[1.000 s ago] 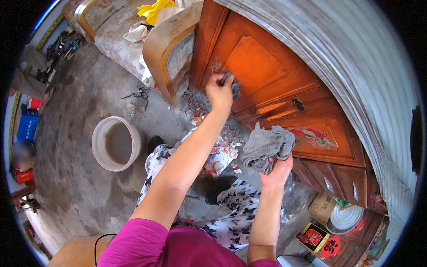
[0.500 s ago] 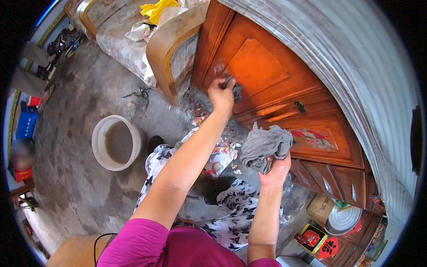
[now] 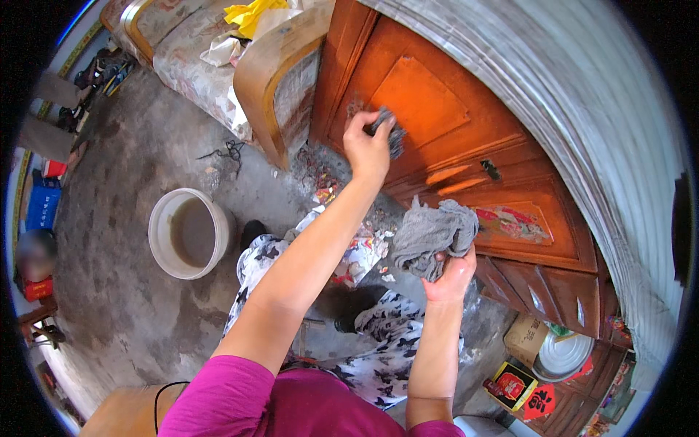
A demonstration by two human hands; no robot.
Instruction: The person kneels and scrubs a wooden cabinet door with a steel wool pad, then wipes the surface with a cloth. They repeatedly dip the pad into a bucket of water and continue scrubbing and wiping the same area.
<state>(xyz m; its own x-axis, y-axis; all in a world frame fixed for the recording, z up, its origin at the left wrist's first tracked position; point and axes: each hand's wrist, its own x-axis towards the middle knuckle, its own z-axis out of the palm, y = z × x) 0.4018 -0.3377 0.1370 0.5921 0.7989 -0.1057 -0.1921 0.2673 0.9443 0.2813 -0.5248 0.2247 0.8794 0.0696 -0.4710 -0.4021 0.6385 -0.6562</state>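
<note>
My left hand (image 3: 366,149) pinches a dark grey steel wool pad (image 3: 394,138) between thumb and fingers, at the upper panel of an orange-brown wooden door (image 3: 419,95). Scuffed, pale residue marks the wood just left of the pad. Lower and to the right, my right hand (image 3: 453,275) grips a bunched grey cloth (image 3: 435,231), its folds spilling over the fingers. The cloth hangs in front of a lower panel that carries torn remains of a red and grey picture (image 3: 513,224).
A white bucket (image 3: 154,237) of murky water stands on the concrete floor at left. Paper scraps (image 3: 364,255) litter the floor below the door. A wooden-armed sofa (image 3: 262,80) stands at the far side. Boxes and a round metal lid (image 3: 566,357) sit at lower right.
My left hand has shifted slightly up and to the right with the steel wool pad, across the upper panel. My right hand and the cloth have hardly moved.
</note>
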